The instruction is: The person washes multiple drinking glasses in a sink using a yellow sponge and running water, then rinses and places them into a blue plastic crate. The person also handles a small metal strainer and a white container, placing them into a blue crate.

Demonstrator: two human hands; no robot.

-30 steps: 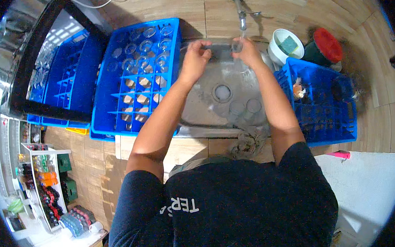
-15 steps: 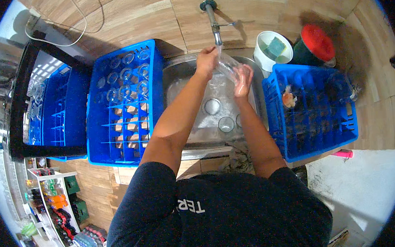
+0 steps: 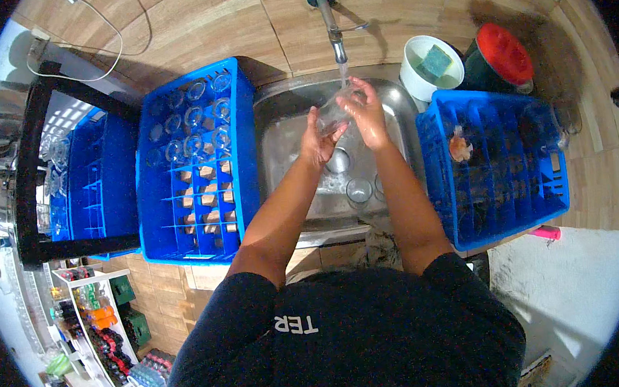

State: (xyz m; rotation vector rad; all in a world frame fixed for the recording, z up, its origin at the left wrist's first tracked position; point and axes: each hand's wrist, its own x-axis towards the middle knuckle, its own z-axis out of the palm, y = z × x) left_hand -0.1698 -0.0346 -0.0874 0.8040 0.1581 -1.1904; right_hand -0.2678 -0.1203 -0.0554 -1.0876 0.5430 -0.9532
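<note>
Beneath the running tap [image 3: 338, 49], a clear drinking glass [image 3: 329, 115] lies tilted between my two wet hands. My left hand [image 3: 321, 140] cups its lower-left end, thumb up along the side. Around the end nearer the water, my right hand [image 3: 366, 116] has its fingers curled. The steel sink [image 3: 276, 134] is below. In its basin another clear glass [image 3: 359, 190] stands near the front, with part of one more beside it at my right forearm.
Left of the sink, a blue divided crate [image 3: 147, 213] carries several glasses in its far compartments. Another blue crate [image 3: 436, 183] sits at the right, with glasses inside. Behind it are a white tub [image 3: 414, 87] holding a green sponge [image 3: 436, 61] and a dark, red-topped container [image 3: 504, 58].
The glass has shifted left and turned. My left hand has dropped from beside the tap to the glass's lower end, while my right hand has risen to the end near the water.
</note>
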